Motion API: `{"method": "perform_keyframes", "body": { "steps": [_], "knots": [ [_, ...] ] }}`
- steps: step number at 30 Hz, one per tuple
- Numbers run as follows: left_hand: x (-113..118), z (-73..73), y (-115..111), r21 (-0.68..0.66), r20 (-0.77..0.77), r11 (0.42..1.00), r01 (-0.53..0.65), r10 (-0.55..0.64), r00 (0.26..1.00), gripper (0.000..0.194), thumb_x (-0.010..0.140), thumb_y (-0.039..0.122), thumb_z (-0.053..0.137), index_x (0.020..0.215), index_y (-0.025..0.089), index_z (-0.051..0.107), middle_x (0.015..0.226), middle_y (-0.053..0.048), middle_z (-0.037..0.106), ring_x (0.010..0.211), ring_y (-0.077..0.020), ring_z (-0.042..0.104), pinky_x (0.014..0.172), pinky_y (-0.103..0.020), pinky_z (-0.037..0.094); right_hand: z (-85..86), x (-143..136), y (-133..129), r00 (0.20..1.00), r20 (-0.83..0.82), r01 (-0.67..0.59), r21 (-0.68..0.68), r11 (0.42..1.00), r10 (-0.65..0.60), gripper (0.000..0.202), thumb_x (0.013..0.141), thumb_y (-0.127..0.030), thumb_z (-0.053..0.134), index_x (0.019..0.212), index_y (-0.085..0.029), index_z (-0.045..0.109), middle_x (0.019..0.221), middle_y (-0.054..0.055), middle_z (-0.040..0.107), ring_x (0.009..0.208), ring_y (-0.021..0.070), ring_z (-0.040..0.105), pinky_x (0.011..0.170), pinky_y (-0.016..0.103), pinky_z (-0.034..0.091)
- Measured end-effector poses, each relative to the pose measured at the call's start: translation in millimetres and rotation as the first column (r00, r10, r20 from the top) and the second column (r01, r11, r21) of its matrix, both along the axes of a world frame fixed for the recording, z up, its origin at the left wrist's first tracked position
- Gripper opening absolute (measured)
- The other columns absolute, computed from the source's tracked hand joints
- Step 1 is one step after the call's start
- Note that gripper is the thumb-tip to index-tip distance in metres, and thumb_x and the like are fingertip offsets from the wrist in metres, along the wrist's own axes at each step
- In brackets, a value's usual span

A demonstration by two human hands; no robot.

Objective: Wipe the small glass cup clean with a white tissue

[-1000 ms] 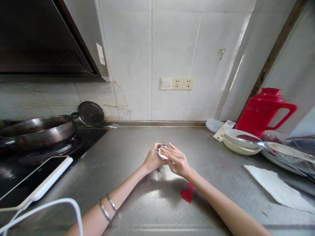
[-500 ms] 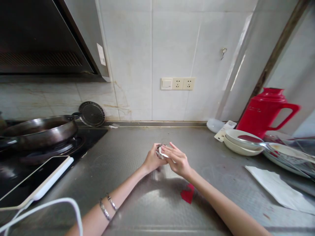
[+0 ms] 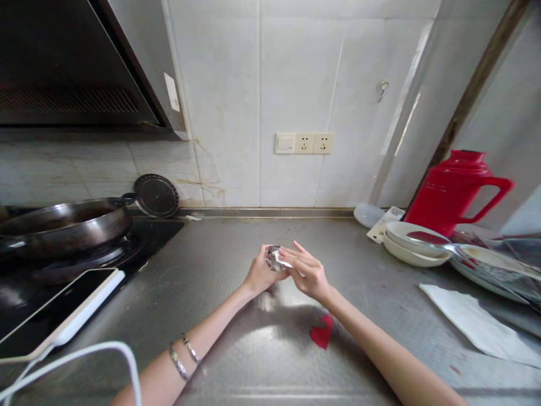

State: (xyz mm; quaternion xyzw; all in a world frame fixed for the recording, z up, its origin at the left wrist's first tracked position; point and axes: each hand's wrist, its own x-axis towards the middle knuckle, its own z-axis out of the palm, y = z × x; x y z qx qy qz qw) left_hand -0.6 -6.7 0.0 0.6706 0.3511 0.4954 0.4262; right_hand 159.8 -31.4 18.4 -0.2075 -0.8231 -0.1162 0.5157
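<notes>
Above the middle of the steel counter (image 3: pixel 220 254), my left hand (image 3: pixel 260 272) is wrapped round a small shiny silvery object (image 3: pixel 274 260) whose exact kind I cannot make out. My right hand (image 3: pixel 310 275) comes in from the right and presses a small white piece of tissue (image 3: pixel 282 259) against that object with its fingertips. Part of the tissue is hidden under the fingers. A red cut piece (image 3: pixel 322 331) lies flat on the counter below my right hand.
At the left are a pan (image 3: pixel 67 228) on the stove, a black round disc (image 3: pixel 156 195) and a phone (image 3: pixel 59 310) with a white cable (image 3: pixel 97 345). At the right stand a red thermos (image 3: pixel 450 194), stacked bowls (image 3: pixel 416 254) and a white paper sheet (image 3: pixel 477 324).
My right fingers have shifted slightly on the silvery object, and more of its surface shows. My left hand still holds it in nearly the same place.
</notes>
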Motion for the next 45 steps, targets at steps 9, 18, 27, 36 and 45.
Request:
{"method": "perform_keyframes", "body": {
  "steps": [9, 18, 27, 36, 45],
  "knots": [
    [-2, -0.4, 2, -0.037, 0.022, 0.999, 0.010, -0.009, 1.000, 0.067, 0.054, 0.030, 0.083, 0.105, 0.018, 0.042, 0.086, -0.001, 0.064, 0.066, -0.0130, 0.061, 0.058, -0.024, 0.049, 2.6, -3, -4, 0.998, 0.059, -0.032, -0.001, 0.999, 0.032, 0.040, 0.087, -0.010, 0.049, 0.122, -0.024, 0.058, 0.114, 0.008, 0.068, 0.111, 0.0212, 0.061, 0.105, 0.049, 0.041],
    [-3, 6.3, 0, -0.012, 0.039, 1.000, 0.015, -0.014, 0.999, 0.063, 0.056, 0.028, 0.082, 0.105, 0.017, 0.044, 0.093, -0.004, 0.066, 0.077, -0.0162, 0.064, 0.067, -0.027, 0.051, 5.7, -3, -5, 1.000, -0.008, -0.007, -0.013, 1.000, 0.007, 0.039, 0.087, -0.009, 0.049, 0.121, -0.025, 0.059, 0.111, 0.008, 0.069, 0.109, 0.0220, 0.062, 0.104, 0.049, 0.043],
    [-1, 2.9, 0, -0.001, 0.006, 1.000, 0.005, -0.005, 1.000, 0.061, 0.056, 0.030, 0.081, 0.105, 0.017, 0.047, 0.095, -0.005, 0.067, 0.080, -0.0165, 0.064, 0.071, -0.028, 0.050, 3.2, 0, 1, 0.998, -0.055, 0.022, -0.059, 0.998, -0.025, 0.036, 0.088, -0.010, 0.048, 0.118, -0.026, 0.061, 0.108, 0.007, 0.071, 0.105, 0.0218, 0.065, 0.103, 0.051, 0.043],
    [-5, 4.8, 1, 0.068, -0.077, 0.997, -0.032, 0.037, 0.996, 0.061, 0.053, 0.022, 0.080, 0.106, 0.017, 0.050, 0.093, -0.004, 0.068, 0.080, -0.0174, 0.064, 0.069, -0.026, 0.050, 5.5, -1, -4, 0.984, 0.180, -0.017, 0.068, 0.998, 0.004, 0.043, 0.086, -0.005, 0.047, 0.126, -0.020, 0.053, 0.114, 0.011, 0.068, 0.116, 0.0210, 0.058, 0.106, 0.048, 0.040],
    [-7, 11.0, -4, 0.158, -0.181, 0.984, -0.087, 0.115, 0.977, 0.063, 0.058, 0.028, 0.077, 0.114, 0.018, 0.049, 0.097, -0.006, 0.069, 0.083, -0.0197, 0.065, 0.073, -0.028, 0.050, 12.9, -1, -7, 0.968, 0.241, 0.042, 0.125, 0.991, -0.072, 0.037, 0.087, -0.006, 0.044, 0.121, -0.016, 0.055, 0.112, 0.012, 0.069, 0.116, 0.0208, 0.058, 0.106, 0.046, 0.042]
  ]
}}
